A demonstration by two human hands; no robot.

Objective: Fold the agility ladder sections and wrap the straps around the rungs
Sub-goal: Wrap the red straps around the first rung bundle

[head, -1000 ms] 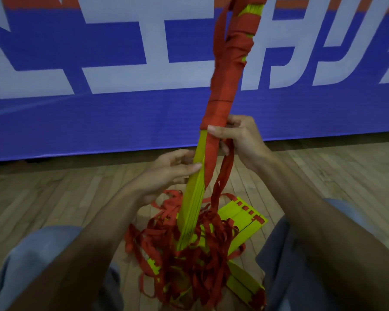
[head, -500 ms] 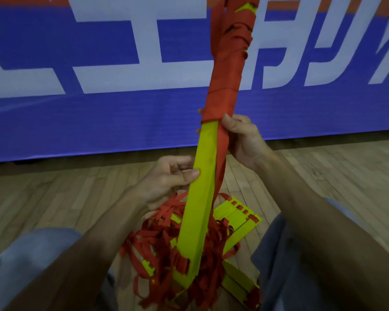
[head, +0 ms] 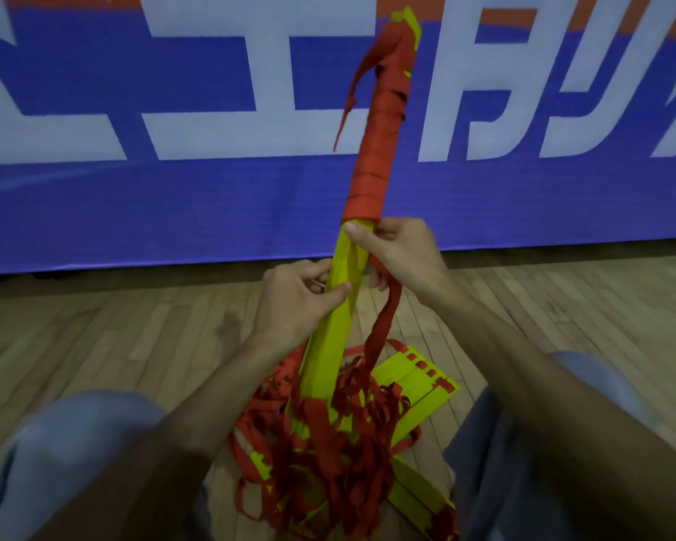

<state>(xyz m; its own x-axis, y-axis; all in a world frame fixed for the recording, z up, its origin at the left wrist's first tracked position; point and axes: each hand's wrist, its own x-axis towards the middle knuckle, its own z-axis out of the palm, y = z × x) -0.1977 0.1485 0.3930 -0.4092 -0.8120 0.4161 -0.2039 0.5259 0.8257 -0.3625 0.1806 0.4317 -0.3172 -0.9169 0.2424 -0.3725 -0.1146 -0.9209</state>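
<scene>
Half the rungs (head: 326,345), seemingly, under straps (head: 371,165).

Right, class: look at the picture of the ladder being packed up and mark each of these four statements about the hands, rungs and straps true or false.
1. The red strap is wound round the upper part of the rung bundle. True.
2. The left hand hangs free, holding nothing. False: it grips the rung bundle below the wrapping.
3. The right hand holds the red strap where it hangs beside the bundle. True.
4. No strap is left unwound. False: a tangle of loose straps lies on the floor at the bundle's foot.
</scene>
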